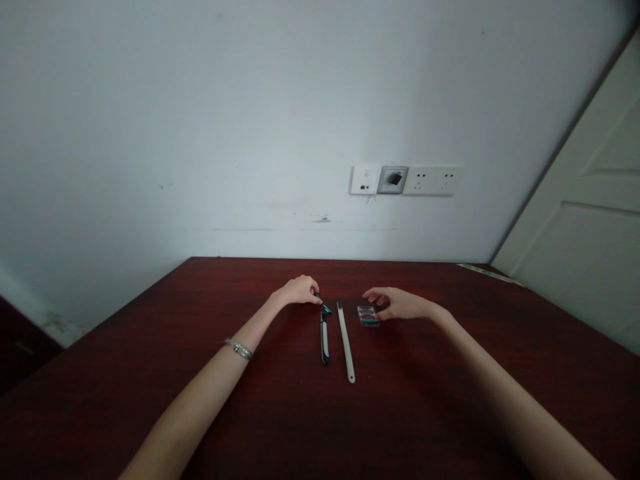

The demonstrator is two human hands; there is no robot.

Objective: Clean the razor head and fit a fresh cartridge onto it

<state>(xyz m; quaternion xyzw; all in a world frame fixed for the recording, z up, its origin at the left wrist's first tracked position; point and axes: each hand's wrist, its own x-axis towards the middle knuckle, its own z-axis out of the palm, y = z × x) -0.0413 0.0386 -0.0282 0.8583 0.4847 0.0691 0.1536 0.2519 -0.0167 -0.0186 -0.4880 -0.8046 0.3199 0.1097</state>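
My left hand [301, 290] is closed, thumb and finger pinched at the dark and teal head of a razor [325, 339]. The razor lies on the dark red table with its black and grey handle pointing toward me. To its right is a long whitish toothbrush [347, 347], dark at its far end, with a hole in the near end. My right hand [397, 303] has its fingers curved and apart over a small clear plastic case [368, 313]. Its thumb is at the case's right edge; whether it touches cannot be made out. A teal strip shows along the case's near side.
The reddish-brown wooden table [280, 420] meets a white wall [250, 133] at the back. Sockets [433, 181] and a black plug [395, 179] are on the wall. A flat patterned strip [490, 274] lies at the far right corner, beside a white panelled door [590, 213].
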